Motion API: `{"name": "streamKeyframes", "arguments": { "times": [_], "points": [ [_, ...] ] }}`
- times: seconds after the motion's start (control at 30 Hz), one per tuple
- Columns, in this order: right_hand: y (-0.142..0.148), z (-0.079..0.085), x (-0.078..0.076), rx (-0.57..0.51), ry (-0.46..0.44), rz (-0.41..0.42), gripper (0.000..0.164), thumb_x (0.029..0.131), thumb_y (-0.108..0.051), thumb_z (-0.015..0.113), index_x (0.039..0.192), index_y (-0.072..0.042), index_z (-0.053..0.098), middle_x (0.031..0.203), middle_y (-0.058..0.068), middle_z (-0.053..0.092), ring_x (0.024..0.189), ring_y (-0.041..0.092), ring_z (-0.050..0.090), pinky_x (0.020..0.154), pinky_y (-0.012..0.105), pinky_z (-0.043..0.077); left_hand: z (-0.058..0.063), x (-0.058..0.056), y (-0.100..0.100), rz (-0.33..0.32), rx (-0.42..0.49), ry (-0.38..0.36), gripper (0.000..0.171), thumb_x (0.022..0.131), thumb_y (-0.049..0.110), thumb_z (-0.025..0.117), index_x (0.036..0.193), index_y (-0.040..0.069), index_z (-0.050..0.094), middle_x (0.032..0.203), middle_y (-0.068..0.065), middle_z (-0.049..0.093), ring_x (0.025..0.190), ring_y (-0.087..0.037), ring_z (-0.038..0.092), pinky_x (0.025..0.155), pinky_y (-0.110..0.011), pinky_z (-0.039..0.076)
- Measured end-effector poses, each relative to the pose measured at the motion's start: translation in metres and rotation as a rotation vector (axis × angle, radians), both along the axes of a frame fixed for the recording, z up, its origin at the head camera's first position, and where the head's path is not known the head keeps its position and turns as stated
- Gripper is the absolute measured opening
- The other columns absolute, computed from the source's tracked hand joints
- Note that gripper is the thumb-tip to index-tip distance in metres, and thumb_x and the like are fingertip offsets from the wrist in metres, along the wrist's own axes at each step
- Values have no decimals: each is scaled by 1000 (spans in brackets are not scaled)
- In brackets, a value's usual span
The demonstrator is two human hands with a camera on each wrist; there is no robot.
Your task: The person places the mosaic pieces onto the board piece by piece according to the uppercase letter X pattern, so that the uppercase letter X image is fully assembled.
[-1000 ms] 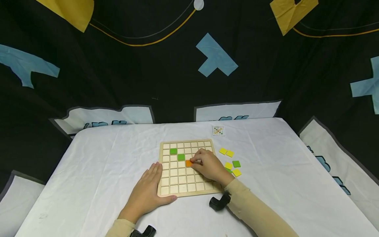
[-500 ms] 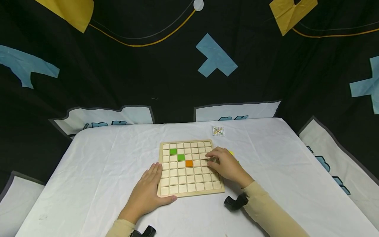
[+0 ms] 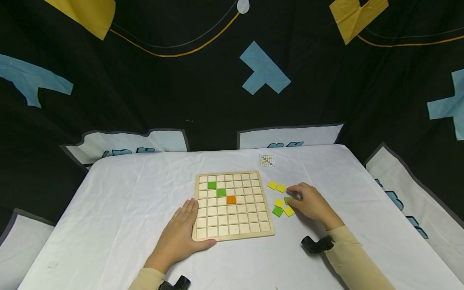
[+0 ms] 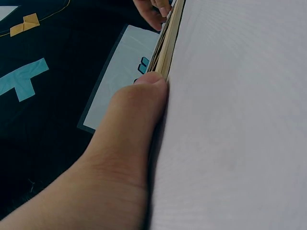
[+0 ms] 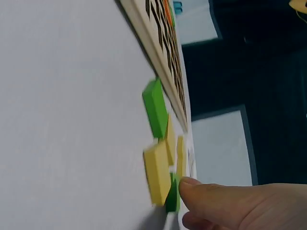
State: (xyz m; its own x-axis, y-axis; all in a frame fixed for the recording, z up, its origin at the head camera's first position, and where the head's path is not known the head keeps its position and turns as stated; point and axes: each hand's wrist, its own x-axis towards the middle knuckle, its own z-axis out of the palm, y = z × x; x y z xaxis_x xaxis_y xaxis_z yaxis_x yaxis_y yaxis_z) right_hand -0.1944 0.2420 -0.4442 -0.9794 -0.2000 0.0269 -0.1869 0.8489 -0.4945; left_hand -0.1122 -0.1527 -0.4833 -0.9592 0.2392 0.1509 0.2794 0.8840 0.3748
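Observation:
A wooden grid board (image 3: 235, 237) lies on the white tablecloth. Set in its cells are two green tiles, one near the upper left (image 3: 212, 185) and one lower (image 3: 221, 192), and an orange tile (image 3: 231, 199). Along the board's left edge rests my left hand (image 3: 177, 235), fingers straight and thumb at the front edge; the left wrist view shows that thumb (image 4: 148, 93) against the wood. My right hand (image 3: 309, 201) is over the loose tiles right of the board, thumb and forefinger apart. Its thumb (image 5: 196, 189) is right at a green tile (image 3: 287, 200), partly hidden by the hand.
Loose yellow tiles, several in all, lie beside the board, such as one nearest my right hand (image 3: 289, 211) and one farther back (image 3: 272, 185). Among them is another green tile (image 3: 277, 211). A small printed pattern card (image 3: 267, 160) lies behind. Dark curtains (image 3: 163, 92) enclose the table.
My right hand has left the orange tile in the board and moved right to the loose tiles, uncovering the board's right side. The left hand has stayed in place.

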Motion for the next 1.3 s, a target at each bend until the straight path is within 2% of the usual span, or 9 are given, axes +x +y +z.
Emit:
{"name": "streamKeyframes", "arguments": {
  "times": [0.1, 0.2, 0.37, 0.5, 0.63, 0.83, 1.03, 1.3],
  "points": [
    [4, 0, 1, -2, -20, -5, 30, 90, -18, 72, 118, -8, 72, 114, 8, 68, 100, 25, 61, 85, 44, 52, 0, 0, 0, -2, 1, -1, 128, 68, 87, 60, 154, -2, 29, 163, -15, 27, 153, -31, 24, 123, -51, 28],
    [6, -1, 0, -11, -24, -8, 22, 90, -17, 72, 110, -10, 75, 107, 6, 68, 88, 19, 55, 75, 34, 47, 0, 0, 0, -4, 5, 0, 128, 68, 86, 61, 154, -2, 28, 163, -15, 27, 153, -31, 24, 123, -50, 27],
    [6, -5, -2, -60, -51, -26, 13, 90, -17, 72, 102, -12, 69, 98, 4, 65, 85, 18, 55, 75, 32, 46, 0, 0, 0, -4, 4, 7, 127, 68, 85, 62, 154, -2, 28, 163, -15, 27, 153, -31, 24, 123, -50, 27],
    [3, -8, -4, -132, -71, -56, 14, 91, -17, 71, 101, -12, 62, 88, 3, 61, 78, 18, 54, 70, 29, 46, -1, 0, 0, -4, 1, 14, 127, 68, 86, 61, 154, -2, 29, 162, -15, 27, 152, -31, 24, 123, -50, 27],
    [-6, -9, -6, -200, -66, -53, 16, 91, -16, 71, 103, -11, 62, 86, 3, 60, 75, 16, 54, 62, 24, 47, -1, 0, -1, -5, -3, 9, 128, 68, 87, 60, 154, -2, 28, 163, -15, 27, 153, -31, 23, 123, -50, 27],
    [-37, -6, -3, -290, -75, 23, 13, 92, -18, 71, 101, -14, 63, 85, 1, 62, 71, 16, 55, 55, 23, 47, 0, 0, -1, -9, -4, 4, 128, 68, 88, 59, 154, -2, 28, 163, -15, 27, 153, -31, 23, 123, -50, 27],
    [-75, -5, 3, -330, -79, 122, 12, 91, -20, 73, 98, -19, 65, 82, -4, 63, 69, 13, 55, 57, 22, 46, 1, 0, -1, -7, 0, 2, 128, 68, 87, 60, 154, -2, 28, 163, -16, 27, 153, -31, 24, 123, -50, 27],
    [-103, -9, 8, -282, -31, 220, 11, 91, -21, 73, 98, -21, 65, 81, -9, 61, 69, 9, 52, 62, 20, 45, 2, 0, 0, -4, 1, -7, 128, 68, 87, 61, 154, -2, 29, 163, -16, 27, 153, -31, 24, 123, -50, 27]
  ]
}}
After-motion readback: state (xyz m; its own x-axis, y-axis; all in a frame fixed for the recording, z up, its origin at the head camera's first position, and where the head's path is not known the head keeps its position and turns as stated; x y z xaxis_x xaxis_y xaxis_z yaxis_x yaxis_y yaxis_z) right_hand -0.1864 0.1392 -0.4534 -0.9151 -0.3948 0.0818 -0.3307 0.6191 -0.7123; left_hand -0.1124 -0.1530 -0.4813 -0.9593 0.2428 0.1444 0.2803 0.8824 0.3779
